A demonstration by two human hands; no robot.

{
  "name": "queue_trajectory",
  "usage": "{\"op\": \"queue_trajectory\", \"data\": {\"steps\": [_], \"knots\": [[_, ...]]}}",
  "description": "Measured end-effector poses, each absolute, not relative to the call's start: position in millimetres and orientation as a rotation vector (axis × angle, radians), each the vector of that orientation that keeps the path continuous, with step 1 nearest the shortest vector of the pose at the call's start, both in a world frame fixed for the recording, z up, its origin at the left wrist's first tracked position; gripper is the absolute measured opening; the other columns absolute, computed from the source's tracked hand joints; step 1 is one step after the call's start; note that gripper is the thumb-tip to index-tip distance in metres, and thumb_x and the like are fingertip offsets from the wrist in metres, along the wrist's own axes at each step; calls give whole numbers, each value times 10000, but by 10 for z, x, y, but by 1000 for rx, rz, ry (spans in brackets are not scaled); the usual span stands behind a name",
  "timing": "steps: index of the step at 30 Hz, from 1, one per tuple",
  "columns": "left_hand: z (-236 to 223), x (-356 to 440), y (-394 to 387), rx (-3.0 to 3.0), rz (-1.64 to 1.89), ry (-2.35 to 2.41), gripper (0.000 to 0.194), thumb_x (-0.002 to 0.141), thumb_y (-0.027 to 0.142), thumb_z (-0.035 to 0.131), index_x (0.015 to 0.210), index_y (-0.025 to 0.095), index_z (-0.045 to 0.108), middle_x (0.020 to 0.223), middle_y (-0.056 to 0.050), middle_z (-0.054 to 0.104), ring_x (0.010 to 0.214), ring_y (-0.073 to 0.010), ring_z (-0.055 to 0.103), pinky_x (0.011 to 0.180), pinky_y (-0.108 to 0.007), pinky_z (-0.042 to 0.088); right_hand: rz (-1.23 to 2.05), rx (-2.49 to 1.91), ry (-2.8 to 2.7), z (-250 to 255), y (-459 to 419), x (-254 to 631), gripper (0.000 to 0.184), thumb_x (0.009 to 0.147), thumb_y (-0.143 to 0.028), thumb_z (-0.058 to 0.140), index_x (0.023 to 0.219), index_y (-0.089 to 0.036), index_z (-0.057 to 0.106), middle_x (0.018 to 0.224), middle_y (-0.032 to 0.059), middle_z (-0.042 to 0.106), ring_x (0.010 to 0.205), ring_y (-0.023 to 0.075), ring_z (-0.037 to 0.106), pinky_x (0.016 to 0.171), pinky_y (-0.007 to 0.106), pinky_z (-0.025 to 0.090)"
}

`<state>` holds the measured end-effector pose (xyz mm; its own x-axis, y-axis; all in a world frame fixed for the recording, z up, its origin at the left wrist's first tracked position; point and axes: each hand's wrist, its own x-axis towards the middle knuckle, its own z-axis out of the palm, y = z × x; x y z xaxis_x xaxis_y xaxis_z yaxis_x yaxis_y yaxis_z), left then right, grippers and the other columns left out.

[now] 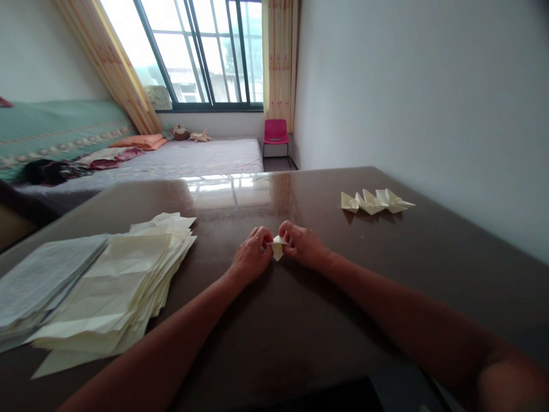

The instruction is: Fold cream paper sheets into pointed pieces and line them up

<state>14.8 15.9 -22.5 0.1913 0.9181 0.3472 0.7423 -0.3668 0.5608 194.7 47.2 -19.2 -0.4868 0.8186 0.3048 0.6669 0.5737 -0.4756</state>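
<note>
Between my two hands, over the middle of the dark brown table [274, 320], is a small cream-coloured folded paper piece [278, 248]. My left hand [254, 252] pinches its left side with thumb and fingers. On the opposite side, my right hand [303, 245] grips the right edge in the same way. A pointed lower part of the paper shows between the hands; its side edges are covered by my fingertips. Toward the far right of the table stand several finished-looking folded paper shapes [372, 202] in a row, with pointed corners.
A pile of creased cream paper sheets [124, 269] lies on the left, beside a stack of greyish printed sheets [47, 280]. Past the table are a bed [214, 153], a pink chair [275, 133] and a window. A white wall [420, 103] runs along the right.
</note>
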Motion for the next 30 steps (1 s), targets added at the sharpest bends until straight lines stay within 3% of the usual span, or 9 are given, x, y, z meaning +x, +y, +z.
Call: {"op": "queue_trajectory", "data": {"steps": [5,9,15,19,25,30], "knots": [[-173,123,111,2508,796,1599,138,881,298,445,957,237,542,1005,-22,566,897,-164,552,692,-262,441,270,-1217,-2471,-134,446,1969,156,795,-273,573,940,-224,543,863,-2,621,693,121,536,604,223,307],[-129,48,118,2710,572,1572,211,926,303,370,895,237,567,934,-18,598,902,-170,551,677,-256,428,181,-1225,-2591,-65,429,1999,176,829,-275,544,997,-238,581,899,16,631,730,139,561,615,232,308],[-59,-62,144,2811,278,1577,240,926,303,399,842,224,610,888,-28,634,888,-179,559,636,-247,420,218,-973,-2764,62,478,2176,219,891,-361,502,1005,-260,659,1038,26,625,805,137,585,669,233,348],[-46,-75,139,2837,284,1555,257,928,290,407,830,201,627,895,-50,640,884,-183,558,669,-253,449,149,-853,-2869,117,491,2228,260,922,-359,459,978,-252,689,1034,41,625,872,149,579,694,235,360],[-49,-67,119,2879,372,1194,312,929,196,365,1064,217,646,1051,-54,660,984,-181,561,861,-297,473,74,-837,-2902,90,500,2197,300,943,-343,428,918,-233,706,960,51,627,834,142,563,691,234,361],[5,-20,89,2886,265,1165,299,916,164,385,1017,215,662,1035,-56,664,993,-187,566,851,-298,486,110,-823,-2867,82,491,2207,246,921,-324,467,954,-244,697,954,52,616,875,160,556,721,244,384]]}}
